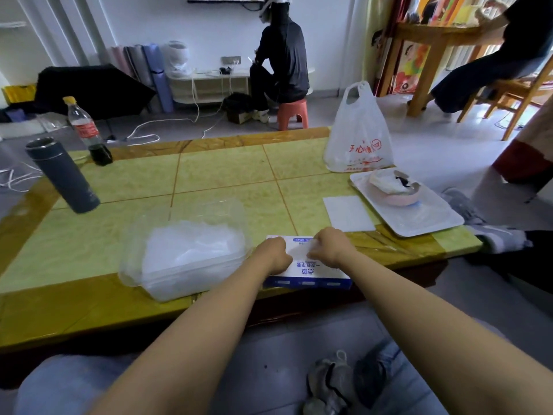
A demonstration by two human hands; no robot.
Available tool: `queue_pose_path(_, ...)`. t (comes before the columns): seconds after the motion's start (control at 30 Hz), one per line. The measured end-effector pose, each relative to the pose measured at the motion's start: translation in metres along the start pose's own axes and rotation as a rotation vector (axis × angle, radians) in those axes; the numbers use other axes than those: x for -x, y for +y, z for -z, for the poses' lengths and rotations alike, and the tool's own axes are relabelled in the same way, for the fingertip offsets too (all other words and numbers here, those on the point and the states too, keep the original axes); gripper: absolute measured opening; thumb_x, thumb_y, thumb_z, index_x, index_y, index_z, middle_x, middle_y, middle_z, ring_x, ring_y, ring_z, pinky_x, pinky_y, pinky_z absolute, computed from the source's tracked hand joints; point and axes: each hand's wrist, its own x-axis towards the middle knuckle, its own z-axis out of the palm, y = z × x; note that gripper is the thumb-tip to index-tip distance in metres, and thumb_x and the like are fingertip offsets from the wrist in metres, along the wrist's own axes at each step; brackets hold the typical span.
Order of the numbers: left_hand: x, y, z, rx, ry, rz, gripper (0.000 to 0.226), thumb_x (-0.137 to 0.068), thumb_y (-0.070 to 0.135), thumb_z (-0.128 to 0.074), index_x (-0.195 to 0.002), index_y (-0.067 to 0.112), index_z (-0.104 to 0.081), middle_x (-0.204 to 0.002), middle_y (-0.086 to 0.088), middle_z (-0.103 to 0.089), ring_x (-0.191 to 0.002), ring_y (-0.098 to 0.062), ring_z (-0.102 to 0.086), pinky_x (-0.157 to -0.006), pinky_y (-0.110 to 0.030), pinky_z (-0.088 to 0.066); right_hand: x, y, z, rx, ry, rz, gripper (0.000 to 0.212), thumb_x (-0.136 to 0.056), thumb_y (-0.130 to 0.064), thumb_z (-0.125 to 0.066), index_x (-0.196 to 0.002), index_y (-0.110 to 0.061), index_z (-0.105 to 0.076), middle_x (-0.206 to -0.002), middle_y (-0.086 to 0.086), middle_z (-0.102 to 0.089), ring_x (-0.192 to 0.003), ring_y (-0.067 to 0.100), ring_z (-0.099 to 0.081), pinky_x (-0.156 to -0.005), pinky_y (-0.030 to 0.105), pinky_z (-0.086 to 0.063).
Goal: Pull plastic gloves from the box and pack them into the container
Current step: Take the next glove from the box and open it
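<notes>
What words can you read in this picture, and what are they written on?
White plastic bag: red Chinese characters, starting roughly "子心"; the rest is blurred.
Glove box: blue Chinese print, upside down, too blurred to read.
Bottle: red label, unreadable.

A white wall [179,25] closes the far side above a grey floor [434,151]. Against it stands a low white shelf [206,85], with rolled mats [149,70] to its left and white cables [143,136] on the floor. An orange plastic stool [292,113] sits mid-floor. Far right are a wooden table [443,34] and wooden chair [520,94].
</notes>
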Motion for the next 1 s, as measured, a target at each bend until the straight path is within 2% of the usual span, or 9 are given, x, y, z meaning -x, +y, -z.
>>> queue_pose_path(0.1, -0.005, -0.002, -0.002, -0.055, -0.072, 0.021, 0.034, -0.094, 0.021, -0.047, -0.123, 0.003, -0.053, -0.136, -0.019, -0.046, -0.111, -0.031, -0.055, -0.080, -0.029, -0.040, -0.006, 0.000, -0.002, -0.111, 0.088, 0.042, 0.019, -0.091, -0.024, -0.059, -0.080, -0.010, -0.060, -0.083, 0.007, -0.063, -0.080, 0.025, -0.057, -0.067, 0.030, -0.043)
queue_pose_path(0.27, -0.012, -0.007, -0.005, -0.035, -0.118, 0.039, 0.037, -0.093, 0.023, -0.052, -0.123, 0.001, -0.051, -0.139, -0.020, -0.040, -0.109, -0.033, -0.056, -0.077, -0.031, -0.040, -0.008, -0.008, 0.002, -0.497, 0.305, 0.122, 0.022, -0.097, -0.025, -0.050, -0.079, -0.013, -0.055, -0.072, 0.007, -0.068, -0.068, 0.024, -0.063, -0.070, 0.037, -0.051)
queue_pose_path(0.43, -0.007, -0.004, -0.005, 0.006, -0.120, 0.046, 0.039, -0.094, 0.027, -0.054, -0.123, 0.001, -0.050, -0.138, -0.020, -0.039, -0.112, -0.032, -0.052, -0.078, -0.029, -0.037, -0.019, -0.014, 0.009, -0.528, 0.290, 0.051, 0.029, -0.097, -0.027, -0.045, -0.086, -0.006, -0.060, -0.086, 0.010, -0.068, -0.083, 0.026, -0.063, -0.079, 0.038, -0.050)
queue_pose_path(0.53, -0.006, -0.005, 0.001, 0.345, -0.085, 0.085, 0.026, -0.096, 0.020, -0.049, -0.106, -0.002, -0.058, -0.109, -0.025, -0.059, -0.086, -0.029, -0.056, -0.073, -0.032, -0.043, -0.018, -0.015, 0.010, -0.655, 0.321, -0.012, 0.027, -0.098, -0.026, -0.044, -0.086, -0.006, -0.057, -0.087, 0.012, -0.065, -0.081, 0.028, -0.060, -0.077, 0.040, -0.050)
queue_pose_path(0.6, -0.003, 0.000, 0.009, 0.694, -0.059, 0.141, 0.021, -0.098, 0.017, -0.041, -0.085, 0.005, -0.053, -0.082, -0.016, -0.055, -0.064, -0.023, -0.050, -0.064, -0.032, -0.046, -0.016, -0.016, 0.012, -0.772, 0.336, -0.038, 0.027, -0.099, -0.028, -0.045, -0.090, -0.006, -0.058, -0.084, 0.011, -0.061, -0.078, 0.027, -0.056, -0.076, 0.042, -0.049)
queue_pose_path(0.7, 0.006, 0.009, 0.025, 1.051, -0.024, 0.136, 0.027, -0.097, 0.031, -0.041, -0.089, 0.008, -0.052, -0.084, -0.011, -0.055, -0.067, -0.022, -0.053, -0.072, -0.034, -0.052, -0.010, -0.023, 0.018, -0.959, 0.354, -0.061, 0.027, -0.099, -0.027, -0.044, -0.091, -0.007, -0.059, -0.080, 0.012, -0.058, -0.070, 0.025, -0.052, -0.065, 0.037, -0.044)
queue_pose_path(0.77, 0.009, 0.013, 0.033, 1.139, 0.098, 0.115, 0.032, -0.093, 0.036, -0.054, -0.090, 0.005, -0.059, -0.082, -0.010, -0.059, -0.067, -0.020, -0.056, -0.079, -0.035, -0.054, -0.006, -0.028, 0.023, -1.052, 0.340, -0.061, 0.022, -0.098, -0.022, -0.044, -0.088, -0.010, -0.059, -0.078, 0.011, -0.057, -0.062, 0.020, -0.048, -0.057, 0.032, -0.040)
queue_pose_path(0.83, 0.011, 0.012, 0.039, 1.165, 0.270, 0.082, 0.022, -0.089, 0.024, -0.064, -0.079, 0.004, -0.061, -0.073, -0.009, -0.059, -0.064, -0.020, -0.054, -0.073, -0.034, -0.053, 0.001, -0.036, 0.027, -1.061, 0.307, -0.038, 0.015, -0.096, -0.019, -0.046, -0.090, -0.010, -0.057, -0.076, 0.007, -0.055, -0.061, 0.017, -0.047, -0.055, 0.029, -0.039)
queue_pose_path(1.0, 0.023, -0.016, 0.055, 1.205, 0.475, 0.073, 0.016, -0.089, 0.006, -0.060, -0.073, 0.006, -0.057, -0.065, -0.005, -0.055, -0.056, -0.015, -0.053, -0.059, -0.026, -0.051, 0.012, -0.052, 0.019, -1.007, 0.133, -0.006, 0.015, -0.093, -0.008, -0.048, -0.078, -0.009, -0.050, -0.068, 0.007, -0.052, -0.056, 0.017, -0.046, -0.052, 0.027, -0.038)
